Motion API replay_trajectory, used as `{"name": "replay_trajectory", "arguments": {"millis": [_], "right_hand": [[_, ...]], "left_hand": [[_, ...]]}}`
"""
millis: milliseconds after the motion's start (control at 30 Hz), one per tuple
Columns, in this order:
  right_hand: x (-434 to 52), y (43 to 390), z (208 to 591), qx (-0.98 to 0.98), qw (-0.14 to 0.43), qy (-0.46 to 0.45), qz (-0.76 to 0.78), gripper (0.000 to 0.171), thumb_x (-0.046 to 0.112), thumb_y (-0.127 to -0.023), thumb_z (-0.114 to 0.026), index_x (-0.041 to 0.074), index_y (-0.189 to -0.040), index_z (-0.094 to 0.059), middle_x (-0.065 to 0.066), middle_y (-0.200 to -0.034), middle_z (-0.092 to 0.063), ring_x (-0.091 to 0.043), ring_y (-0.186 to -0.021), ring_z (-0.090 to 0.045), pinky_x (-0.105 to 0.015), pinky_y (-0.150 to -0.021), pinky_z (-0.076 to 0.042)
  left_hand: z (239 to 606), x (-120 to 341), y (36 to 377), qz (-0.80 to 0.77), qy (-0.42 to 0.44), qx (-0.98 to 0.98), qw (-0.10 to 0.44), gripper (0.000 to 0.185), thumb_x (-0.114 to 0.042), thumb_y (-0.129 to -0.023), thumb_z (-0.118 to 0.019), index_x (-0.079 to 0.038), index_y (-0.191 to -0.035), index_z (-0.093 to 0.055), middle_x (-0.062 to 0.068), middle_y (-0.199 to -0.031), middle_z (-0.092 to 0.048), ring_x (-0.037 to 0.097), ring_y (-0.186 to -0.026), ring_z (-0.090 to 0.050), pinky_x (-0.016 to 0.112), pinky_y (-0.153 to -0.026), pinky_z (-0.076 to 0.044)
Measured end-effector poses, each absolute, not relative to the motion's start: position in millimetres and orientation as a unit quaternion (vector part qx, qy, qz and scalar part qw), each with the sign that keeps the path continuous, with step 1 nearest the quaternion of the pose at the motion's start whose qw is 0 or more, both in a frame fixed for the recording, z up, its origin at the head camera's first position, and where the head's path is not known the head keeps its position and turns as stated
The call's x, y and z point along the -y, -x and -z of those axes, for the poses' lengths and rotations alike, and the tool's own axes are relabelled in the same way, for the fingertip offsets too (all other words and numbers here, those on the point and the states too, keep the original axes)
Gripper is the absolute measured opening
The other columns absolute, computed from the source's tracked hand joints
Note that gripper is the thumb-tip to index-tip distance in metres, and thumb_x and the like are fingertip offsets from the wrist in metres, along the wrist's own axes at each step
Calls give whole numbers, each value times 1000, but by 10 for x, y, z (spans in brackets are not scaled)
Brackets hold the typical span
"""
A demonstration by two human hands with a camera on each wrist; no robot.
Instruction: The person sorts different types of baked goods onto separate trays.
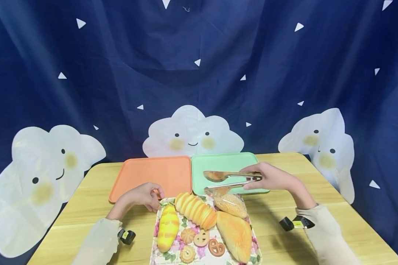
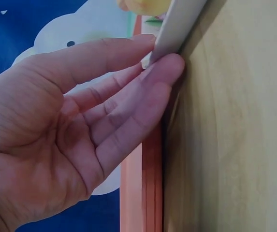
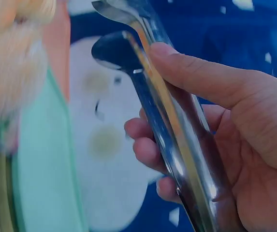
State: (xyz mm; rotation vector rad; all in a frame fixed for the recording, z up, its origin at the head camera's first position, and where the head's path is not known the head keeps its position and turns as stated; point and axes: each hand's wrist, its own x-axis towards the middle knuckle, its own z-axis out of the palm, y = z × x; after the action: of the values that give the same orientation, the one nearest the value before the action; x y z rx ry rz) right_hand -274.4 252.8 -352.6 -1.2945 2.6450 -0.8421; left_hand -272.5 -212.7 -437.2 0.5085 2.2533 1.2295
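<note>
My left hand (image 1: 144, 197) pinches the far left corner of a floral tray (image 1: 201, 254), thumb above and fingers beneath the rim in the left wrist view. My right hand (image 1: 268, 176) grips metal tongs (image 1: 232, 173), thumb on one arm and fingers round the other. The tongs' ends are spread with nothing between them, above the green tray (image 1: 225, 159) and near the sesame bread (image 1: 232, 207). The floral tray also bears a yellow bread (image 1: 168, 228), a ridged roll (image 1: 195, 210), a large tan bread (image 1: 235, 235), a pretzel (image 1: 216, 247) and several cookies (image 1: 187, 235).
An orange tray (image 1: 156, 173) lies left of the green one, behind the floral tray. All stand on a wooden table (image 1: 285, 206). A dark blue curtain (image 1: 199, 84) with cloud prints hangs behind its far edge.
</note>
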Motion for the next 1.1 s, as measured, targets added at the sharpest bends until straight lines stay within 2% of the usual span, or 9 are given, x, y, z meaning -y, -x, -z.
{"name": "replay_trajectory", "arguments": {"millis": [200, 300, 433, 533, 667, 767, 833, 967, 1100], "right_hand": [[-2146, 2665, 3489, -866, 50, 437, 237, 40, 36, -94, -73, 5, -119, -73, 0, -101, -77, 1, -67, -51, -29, -69, -53], [-2039, 2636, 3510, -875, 61, 430, 212, 45, 40, -95, -70, 2, -120, -73, -6, -108, -78, -4, -73, -64, -30, -77, -57], [-1970, 2598, 3552, -886, 87, 414, 189, 49, 41, -96, -67, 0, -121, -73, -13, -116, -76, -27, -108, -73, -44, -92, -58], [-1945, 2582, 3570, -895, 109, 391, 183, 50, 42, -96, -67, -1, -121, -72, -15, -119, -75, -33, -113, -70, -48, -95, -57], [-1919, 2581, 3588, -891, 128, 390, 194, 38, 39, -97, -67, 4, -109, -76, -4, -95, -77, -17, -84, -70, -33, -77, -58], [-1906, 2597, 3619, -877, 143, 406, 214, 28, 35, -99, -66, 8, -94, -75, 8, -70, -60, -3, -61, -48, -21, -60, -42], [-1903, 2612, 3645, -870, 155, 412, 224, 29, 33, -100, -65, 8, -87, -72, 13, -64, -46, 0, -56, -35, -18, -56, -33], [-1893, 2631, 3697, -864, 166, 415, 233, 38, 34, -101, -64, 5, -76, -66, 14, -59, -34, 1, -52, -27, -18, -53, -27], [-1864, 2638, 3741, -864, 143, 424, 233, 40, 31, -100, -66, 11, -66, -56, 14, -57, -28, 1, -51, -22, -18, -52, -24]], "left_hand": [[4397, 2140, 2726, -461, -193, -828, 254, 31, 2, -79, -76, 7, -105, -59, 16, -75, -74, 20, -68, -72, 37, -66, -62], [4438, 2151, 2711, -468, -194, -827, 245, 32, 1, -80, -76, 7, -107, -61, 16, -76, -74, 20, -68, -72, 36, -66, -62], [4480, 2166, 2686, -478, -194, -824, 234, 32, 0, -80, -76, 6, -109, -63, 14, -76, -74, 22, -70, -73, 38, -66, -63], [4491, 2183, 2679, -484, -197, -821, 229, 32, 1, -81, -75, 5, -110, -63, 15, -78, -74, 23, -71, -74, 38, -67, -63], [4492, 2197, 2683, -491, -203, -815, 230, 32, 1, -81, -74, 7, -111, -62, 17, -78, -74, 22, -70, -74, 38, -67, -63], [4494, 2198, 2685, -497, -206, -810, 231, 32, 2, -82, -73, 8, -111, -61, 18, -79, -74, 23, -71, -74, 40, -68, -63], [4496, 2200, 2685, -502, -208, -807, 232, 32, 2, -82, -73, 8, -111, -61, 20, -79, -74, 24, -71, -74, 41, -68, -63], [4503, 2199, 2683, -506, -211, -804, 229, 31, 3, -83, -73, 9, -111, -62, 23, -80, -73, 25, -71, -74, 43, -68, -63], [4514, 2198, 2685, -507, -215, -803, 228, 31, 3, -82, -73, 9, -111, -62, 25, -80, -72, 24, -71, -73, 42, -68, -63]]}}
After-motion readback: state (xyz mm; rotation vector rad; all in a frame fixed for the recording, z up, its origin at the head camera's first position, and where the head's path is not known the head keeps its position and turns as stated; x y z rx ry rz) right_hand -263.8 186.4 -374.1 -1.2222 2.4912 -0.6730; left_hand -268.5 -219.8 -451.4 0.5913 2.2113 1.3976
